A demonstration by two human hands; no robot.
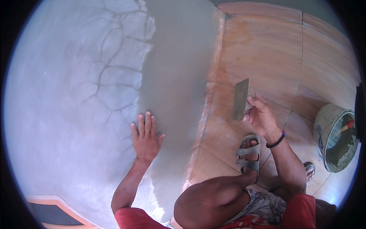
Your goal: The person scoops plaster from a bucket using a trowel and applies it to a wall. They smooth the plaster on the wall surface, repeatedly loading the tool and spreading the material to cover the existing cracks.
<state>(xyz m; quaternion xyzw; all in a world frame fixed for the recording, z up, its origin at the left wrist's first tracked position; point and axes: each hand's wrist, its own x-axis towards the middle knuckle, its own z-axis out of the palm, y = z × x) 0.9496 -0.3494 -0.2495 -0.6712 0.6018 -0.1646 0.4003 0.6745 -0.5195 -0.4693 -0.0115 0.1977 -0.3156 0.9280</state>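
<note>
My left hand (148, 139) lies flat against a wall, fingers stretched upward, at the border between the pale painted surface (68, 126) and a darker grey band of smooth plaster (175, 76). Branching grey crack-like lines run through the pale part just above this hand. Off the wall, over the tiled floor, my right hand (263, 116) grips a flat rectangular scraper (241, 100) by its near edge, between thumb and fingers. The scraper's grey-green face stands nearly upright. A dark beaded bracelet circles the right wrist.
At the right stands a bucket (324, 133) smeared with grey material, a red-tipped handle (347, 126) sticking up inside. Orange-brown tiles (263, 49) cover the floor beside the wall. My sandalled foot (249, 152) and bent knee are below. An orange-framed opening (57, 213) shows lower left.
</note>
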